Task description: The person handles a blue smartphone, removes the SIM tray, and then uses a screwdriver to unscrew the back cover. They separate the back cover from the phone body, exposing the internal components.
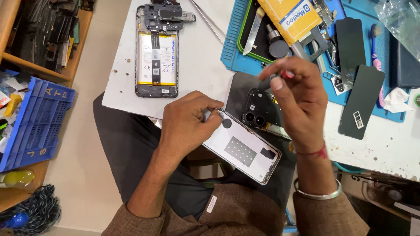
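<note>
Between the two hands, over the person's lap at the near edge of the white table (122,94), lies a phone back cover (245,146), inside face up, pale with a grey pad in the middle and a dark camera housing at its far end. Its long axis runs on a slant, from the end nearest the body, below and between the wrists, up toward the right hand. The left hand (188,124) sits just left of the cover, fingers curled and thumb pressed to forefinger at the cover's upper left edge, touching it beside a small black round piece (227,123); it looks like a pinch on the rim, and this hand is the nearer of the two to the cover's body. The right hand (297,98) hangs above the far end, fingers bunched and pinching a thin dark tool with a red band (280,78); the tool points down and left toward the camera housing (258,111), which lies just under and left of the knuckles. Whether the tip touches the housing I cannot tell. Well beyond the left hand, an opened phone with its battery showing (156,52) lies lengthwise away from the body. Beyond the right hand a blue mat (238,48) carries loose parts, and two dark back panels (361,100) lie to the right
</note>
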